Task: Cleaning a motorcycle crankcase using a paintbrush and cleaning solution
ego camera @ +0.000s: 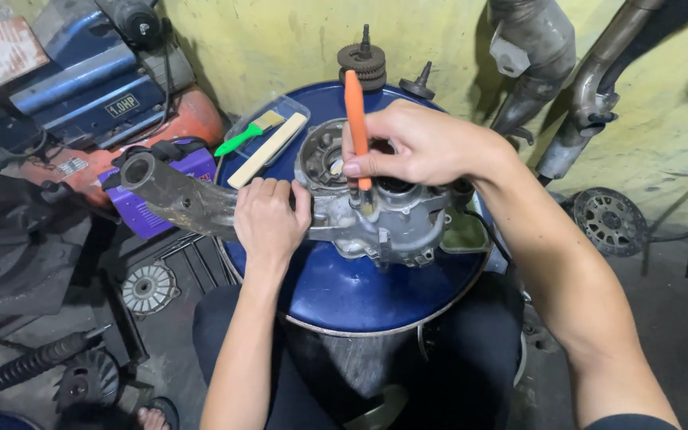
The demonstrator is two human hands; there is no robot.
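Right hand point(408, 147) gripping orange screwdriver point(356, 119) upright at twelve o'clock, left hand point(268, 219) clamped on engine case point(384, 215) at nine; best kept vertical, case steadied.

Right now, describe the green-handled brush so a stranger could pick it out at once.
Find the blue drum top. On its far left edge sits a clear plastic tray; the green-handled brush lies in it beside a pale wooden stick. Only it has a bright green handle.
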